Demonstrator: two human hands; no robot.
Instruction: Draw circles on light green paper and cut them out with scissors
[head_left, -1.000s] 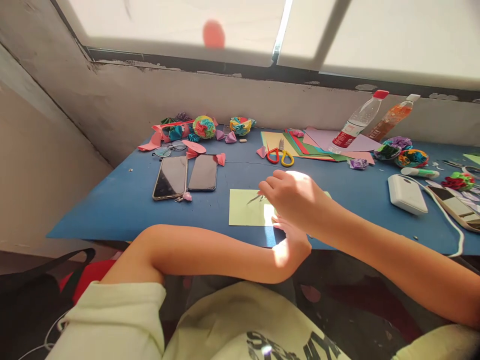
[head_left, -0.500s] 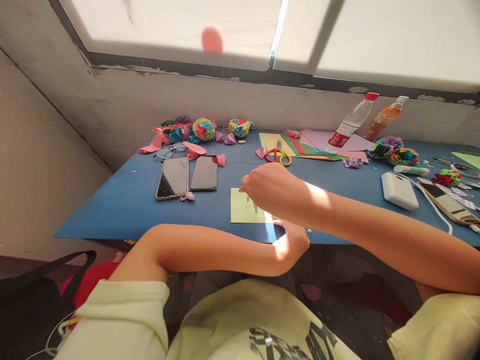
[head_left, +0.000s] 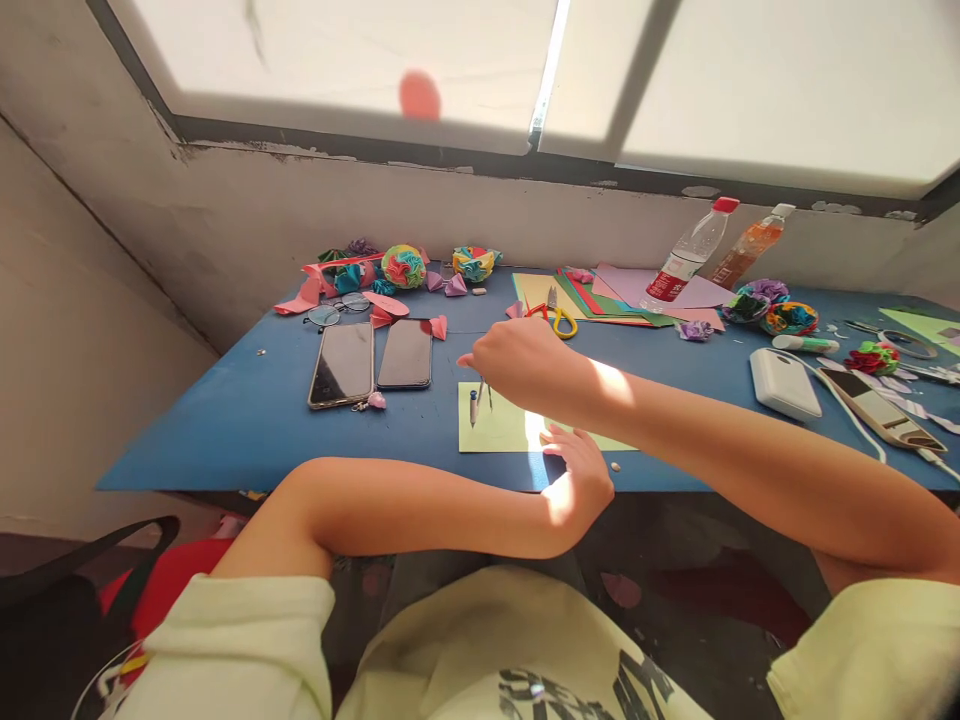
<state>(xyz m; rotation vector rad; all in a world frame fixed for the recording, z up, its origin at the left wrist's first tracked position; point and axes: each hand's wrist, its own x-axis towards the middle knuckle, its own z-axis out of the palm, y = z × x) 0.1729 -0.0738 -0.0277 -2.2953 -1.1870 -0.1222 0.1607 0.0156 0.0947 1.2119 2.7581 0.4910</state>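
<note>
Pinching a compass upright, right hand — left hand flat, pressing green paper.

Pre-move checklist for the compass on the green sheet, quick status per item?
1. Right hand grips the compass at its top: ok.
2. Compass legs down over the light green paper: ok.
3. Whether the compass tips touch the sheet: cannot tell.
4. Left hand rests on the paper's near edge, pinning it: ok.
5. Two phones lie apart from the sheet: ok.
6. Sheet flat on the blue table: ok.
</note>
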